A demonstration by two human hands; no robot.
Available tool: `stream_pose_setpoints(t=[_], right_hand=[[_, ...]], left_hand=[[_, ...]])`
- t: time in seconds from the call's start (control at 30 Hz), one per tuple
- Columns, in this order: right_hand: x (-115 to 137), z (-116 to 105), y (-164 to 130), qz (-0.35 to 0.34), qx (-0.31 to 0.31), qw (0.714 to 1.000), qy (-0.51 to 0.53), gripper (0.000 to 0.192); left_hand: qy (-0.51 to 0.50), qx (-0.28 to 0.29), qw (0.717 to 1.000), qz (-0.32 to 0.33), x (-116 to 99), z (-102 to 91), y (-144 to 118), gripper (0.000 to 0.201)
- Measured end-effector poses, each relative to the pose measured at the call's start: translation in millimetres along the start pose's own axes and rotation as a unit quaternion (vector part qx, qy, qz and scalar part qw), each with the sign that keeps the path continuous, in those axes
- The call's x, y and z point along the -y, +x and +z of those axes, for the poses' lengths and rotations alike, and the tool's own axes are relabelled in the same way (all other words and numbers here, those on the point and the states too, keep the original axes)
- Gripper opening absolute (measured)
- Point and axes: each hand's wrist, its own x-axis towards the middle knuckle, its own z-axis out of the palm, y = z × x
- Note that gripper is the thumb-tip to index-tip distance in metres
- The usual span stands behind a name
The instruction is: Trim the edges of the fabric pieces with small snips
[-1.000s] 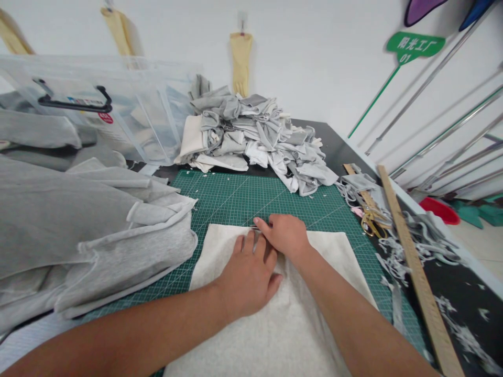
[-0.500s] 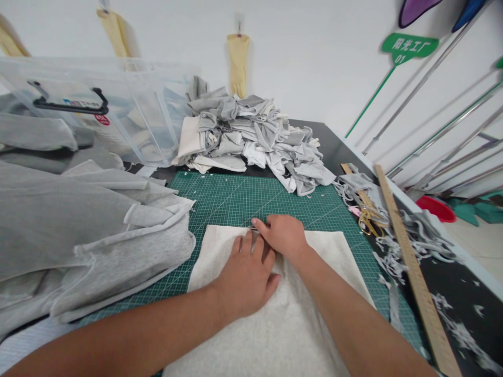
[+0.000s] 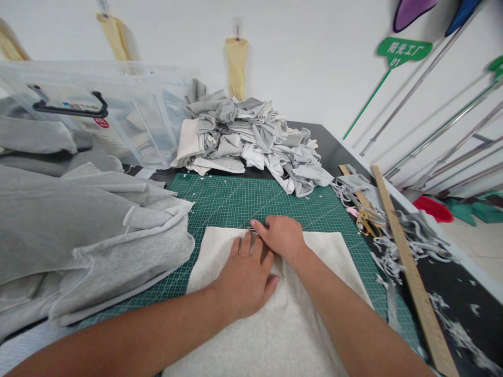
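Cutting mat (image 3: 236, 199): green, gridded, spread beneath both hands and running out well past the fingertips toward the far wall.
Grey garments (image 3: 78, 230): a folded stack well off to the left of the left fingers, lapping over the mat's left edge.
Clear bin (image 3: 129, 120): plastic, beyond the grey garments, far ahead and left of the fingers.
Scrap pile (image 3: 251, 139): grey and white offcuts heaped at the mat's far edge, well ahead of both sets of fingertips.
Cream cloth (image 3: 275, 324): flat on the mat, directly under both hands; its far edge lies just at the fingertips.
Wooden ruler (image 3: 408, 272): long, lying diagonally well to the right of the right fingers, among fabric trimmings.
Left hand (image 3: 243, 277): palm down on the cream cloth, fingers straight and close together, pressing it flat; tips touch the right hand.
Right hand (image 3: 283, 235): curled at the cloth's far edge, fingers pinched narrow on a thin metal tool (image 3: 253, 229) whose tip pokes out just left of the index finger; what kind of tool cannot be told.
Scissors (image 3: 365, 222): gold-handled, right of the right fingers, near the ruler.
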Motion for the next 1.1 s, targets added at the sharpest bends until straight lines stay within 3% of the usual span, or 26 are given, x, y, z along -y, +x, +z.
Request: stream_pose_setpoints(t=[1.1], right_hand=[[1.1,-0.9,0.5,0.007,0.006,1.000,0.011,0.071]], left_hand=[[0.001,-0.002,1.000,0.005,0.4,1.2,0.4,0.057]])
